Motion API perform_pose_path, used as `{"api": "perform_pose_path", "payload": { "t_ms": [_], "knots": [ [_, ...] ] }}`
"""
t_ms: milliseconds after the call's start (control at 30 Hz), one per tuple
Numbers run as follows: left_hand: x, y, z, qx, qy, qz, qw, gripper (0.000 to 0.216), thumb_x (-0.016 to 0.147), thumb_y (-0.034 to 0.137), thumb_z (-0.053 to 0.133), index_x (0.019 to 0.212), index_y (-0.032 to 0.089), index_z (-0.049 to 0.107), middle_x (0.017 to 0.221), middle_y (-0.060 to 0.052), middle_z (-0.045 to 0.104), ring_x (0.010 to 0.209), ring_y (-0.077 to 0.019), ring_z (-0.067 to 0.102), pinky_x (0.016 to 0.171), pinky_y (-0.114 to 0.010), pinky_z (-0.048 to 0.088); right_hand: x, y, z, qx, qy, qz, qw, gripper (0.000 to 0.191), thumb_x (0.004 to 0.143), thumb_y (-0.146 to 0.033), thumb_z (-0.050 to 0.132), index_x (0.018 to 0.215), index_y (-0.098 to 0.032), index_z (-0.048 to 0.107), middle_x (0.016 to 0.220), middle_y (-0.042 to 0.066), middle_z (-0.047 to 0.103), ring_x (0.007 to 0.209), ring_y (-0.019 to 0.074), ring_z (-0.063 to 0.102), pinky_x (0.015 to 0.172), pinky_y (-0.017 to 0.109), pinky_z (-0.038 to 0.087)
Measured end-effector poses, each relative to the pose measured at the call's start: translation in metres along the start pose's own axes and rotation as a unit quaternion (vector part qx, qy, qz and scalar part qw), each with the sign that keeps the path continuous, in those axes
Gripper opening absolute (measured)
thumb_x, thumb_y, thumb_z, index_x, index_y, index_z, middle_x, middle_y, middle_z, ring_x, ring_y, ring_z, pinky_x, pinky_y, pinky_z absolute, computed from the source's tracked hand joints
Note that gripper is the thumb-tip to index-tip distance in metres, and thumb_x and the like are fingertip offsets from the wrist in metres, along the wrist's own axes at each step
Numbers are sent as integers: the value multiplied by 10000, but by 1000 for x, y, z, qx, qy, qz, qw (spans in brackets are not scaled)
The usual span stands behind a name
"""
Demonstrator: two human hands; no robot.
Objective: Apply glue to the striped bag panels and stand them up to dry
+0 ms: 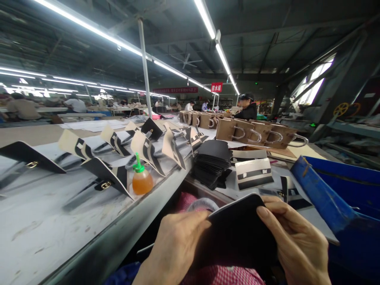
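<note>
Close to me, both hands hold up a black leather-like panel (237, 233) with a pale edge along its top. My left hand (178, 241) grips its left side, thumb and fingers closed on it. At the upper right corner, my right hand (297, 233) pinches the panel between thumb and fingers. A stack of black pieces (211, 160) lies just beyond. Right of the stack, a cream panel with black strips (254, 174) rests on the bench. A squeeze bottle of amber liquid (142, 180) with a green nozzle stands at the left table's edge.
Several folded black-and-cream flaps with gold clasps (108, 178) stand across the left table (35, 221). A blue bin (329, 198) is at my right. Brown bag bodies with wrapped handles (255, 132) line the back. A person in dark clothes (247, 109) is behind them.
</note>
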State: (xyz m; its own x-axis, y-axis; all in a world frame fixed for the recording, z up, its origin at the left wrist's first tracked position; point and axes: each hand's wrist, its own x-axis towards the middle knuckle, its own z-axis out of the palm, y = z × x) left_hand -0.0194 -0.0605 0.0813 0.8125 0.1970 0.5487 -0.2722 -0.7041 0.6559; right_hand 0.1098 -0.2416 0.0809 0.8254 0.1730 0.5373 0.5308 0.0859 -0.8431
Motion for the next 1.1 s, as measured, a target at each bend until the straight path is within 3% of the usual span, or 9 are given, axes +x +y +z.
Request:
{"api": "perform_pose_path", "payload": {
  "t_ms": [100,267,333,400,600,833,933,1100],
  "knots": [
    [5,4,11,13,25,43,999,287,987,180,477,824,159,712,709,-43,723,606,-162,709,581,-221,562,-2,-3,1,3,-5,-3,1000,141,803,-397,776,777,-262,746,804,12,703,686,152,654,610,204,518],
    [11,8,26,69,95,127,985,225,968,132,522,1088,79,704,791,-81,778,670,-198,758,634,-252,609,-4,-9,5,4,-18,-12,1000,145,817,-387,764,763,-254,747,794,14,696,661,144,649,601,197,526],
    [13,9,29,90,120,147,978,219,965,118,523,1088,69,697,768,-78,781,629,-194,751,612,-250,600,-4,-10,5,3,-22,-17,1000,154,825,-381,755,744,-251,739,799,10,692,656,137,648,598,189,526],
    [14,10,29,83,121,141,979,198,965,109,512,1013,87,703,733,-68,768,601,-178,735,591,-234,574,-4,-10,5,-6,-30,-18,999,175,832,-377,746,719,-246,725,801,7,690,662,133,648,606,184,524],
    [8,7,23,15,53,64,996,222,990,159,470,859,159,650,670,-23,667,562,-116,635,550,-193,467,-4,-5,5,-12,-28,-41,999,156,826,-350,754,740,-229,705,855,29,704,734,157,672,667,209,544],
    [1,1,23,-5,58,90,994,199,980,139,501,804,197,576,641,24,636,558,-96,659,563,-149,467,-6,-13,11,-15,-18,-126,992,165,865,-246,718,712,-230,659,826,-3,670,675,111,642,615,182,504],
    [1,-1,25,-6,68,86,994,206,972,143,513,784,201,574,599,43,569,559,-99,660,580,-144,480,-7,-13,11,-22,-17,-132,991,172,877,-221,702,717,-232,642,825,-12,660,683,103,635,624,186,484],
    [1,-2,24,-2,66,87,994,169,962,145,526,818,194,600,616,36,589,548,-104,651,572,-154,486,-9,-12,13,-18,-20,-127,992,162,895,-197,676,743,-228,630,836,-10,654,704,106,626,636,210,456]
  ]
}}
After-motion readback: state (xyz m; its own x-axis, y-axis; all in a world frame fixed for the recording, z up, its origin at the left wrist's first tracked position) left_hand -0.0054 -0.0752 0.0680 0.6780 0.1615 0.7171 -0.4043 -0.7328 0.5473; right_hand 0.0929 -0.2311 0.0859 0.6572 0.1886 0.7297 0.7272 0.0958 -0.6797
